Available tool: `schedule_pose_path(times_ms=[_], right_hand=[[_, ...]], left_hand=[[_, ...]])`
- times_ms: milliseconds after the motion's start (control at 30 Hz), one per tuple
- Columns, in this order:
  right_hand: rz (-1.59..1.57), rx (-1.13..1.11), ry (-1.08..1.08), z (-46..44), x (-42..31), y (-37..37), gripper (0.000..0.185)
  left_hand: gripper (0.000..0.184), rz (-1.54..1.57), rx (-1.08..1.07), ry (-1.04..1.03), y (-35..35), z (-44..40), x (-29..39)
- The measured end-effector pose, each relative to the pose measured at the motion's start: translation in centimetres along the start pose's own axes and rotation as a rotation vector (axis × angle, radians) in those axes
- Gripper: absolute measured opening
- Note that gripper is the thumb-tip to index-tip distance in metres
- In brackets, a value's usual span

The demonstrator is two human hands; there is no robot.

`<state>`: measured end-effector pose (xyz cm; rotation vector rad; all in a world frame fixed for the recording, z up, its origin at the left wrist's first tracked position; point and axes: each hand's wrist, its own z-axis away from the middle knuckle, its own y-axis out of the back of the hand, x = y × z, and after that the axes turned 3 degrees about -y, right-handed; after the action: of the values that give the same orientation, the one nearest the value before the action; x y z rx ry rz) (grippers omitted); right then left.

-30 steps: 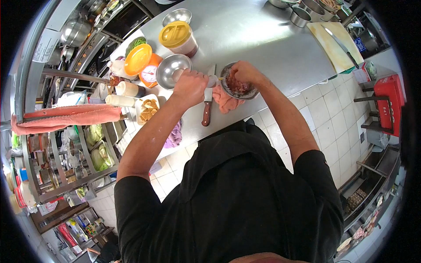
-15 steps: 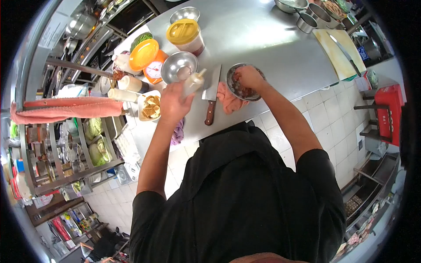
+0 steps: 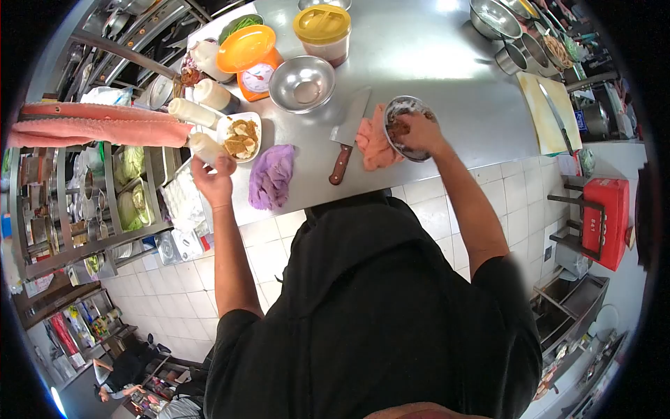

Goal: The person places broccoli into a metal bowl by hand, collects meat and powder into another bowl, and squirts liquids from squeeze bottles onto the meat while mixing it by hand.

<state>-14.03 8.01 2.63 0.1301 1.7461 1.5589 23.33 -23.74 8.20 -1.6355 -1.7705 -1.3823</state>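
At the table's left edge, my left hand (image 3: pixel 213 179) is closed around the lower end of a pale squeeze bottle (image 3: pixel 205 148). The bottle is beside a white dish (image 3: pixel 252 143) of brown and beige pieces or paste. My right hand (image 3: pixel 421 133) reaches into a metal mixing bowl (image 3: pixel 428 112), its fingers curled in a brown mixture (image 3: pixel 398 130) that looks like minced meat. The fingertips are partly hidden there. Against the bowl's left side lies an orange cloth (image 3: pixel 375 143), and beside it a cleaver (image 3: pixel 342 157) with a wooden handle.
Nearby are a purple cloth (image 3: pixel 272 177), an empty metal bowl (image 3: pixel 301 84), an orange scale (image 3: pixel 256 77), a yellow-lidded tub (image 3: pixel 322 35) and two more squeeze bottles (image 3: pixel 192 112). A knife (image 3: pixel 555 115) lies on a cutting board (image 3: pixel 534 105) at right. Another person (image 3: pixel 125 370) is at lower left.
My left hand has carried the squeeze bottle from above the metal bowl down and left to beside the white dish. My right hand stays in the mixing bowl. The camera view has shifted.
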Motion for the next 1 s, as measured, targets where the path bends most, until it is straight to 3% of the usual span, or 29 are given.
schedule_pose_path(times_ms=[67,167,233,300,433,500,533,600,633,700,800,900,1000], right_hand=[[0.178,0.044,-0.037,0.2,-1.1,-2.5,0.026],[0.187,-0.154,-0.103,-1.3,-1.9,-2.2,0.023],[0.148,-0.193,0.007,-2.1,-1.0,-1.5,0.021],[0.021,-0.165,0.003,-2.0,-1.4,0.0,0.021],[0.051,-0.153,-0.195,-2.4,-2.8,1.6,0.025],[-0.002,-0.159,-0.291,-1.2,-8.9,5.5,0.028],[0.068,-0.161,-0.067,-1.1,-7.7,5.3,0.027],[-0.108,-0.243,-0.130,-1.7,-4.6,4.7,0.023],[-0.373,-0.296,-0.398,-2.1,-3.9,4.4,0.020],[-0.508,-0.344,-0.314,-2.3,-3.1,5.0,0.020],[-0.411,-0.348,-0.470,-2.0,-5.6,7.9,0.024],[-0.295,-0.171,-0.494,-2.1,-4.9,7.2,0.029],[-0.286,-0.244,-0.326,-1.8,-2.6,2.3,0.028]], left_hand=[[0.040,0.009,0.073,0.096,1.7,-0.4,-2.9],[0.035,0.158,0.214,0.158,3.5,-0.7,-6.5],[0.028,-0.049,0.288,0.066,4.8,-1.5,-9.2],[0.035,-0.161,0.314,0.187,5.5,-2.1,-9.9],[0.037,-0.182,0.373,0.192,5.5,-3.9,-12.4],[0.040,0.008,0.365,0.229,4.4,-4.3,-13.6],[0.043,-0.092,0.290,0.189,4.5,-4.4,-15.0],[0.046,-0.079,0.188,0.121,3.2,-4.5,-17.2],[0.047,0.017,0.173,0.100,2.5,-4.4,-17.6],[0.047,0.043,0.191,0.116,1.5,-4.2,-17.8],[0.047,-0.008,0.181,0.184,1.6,-3.7,-16.7],[0.044,0.009,0.285,0.180,2.6,-2.3,-16.8],[0.040,0.032,0.237,0.188,3.5,0.4,-17.0]])
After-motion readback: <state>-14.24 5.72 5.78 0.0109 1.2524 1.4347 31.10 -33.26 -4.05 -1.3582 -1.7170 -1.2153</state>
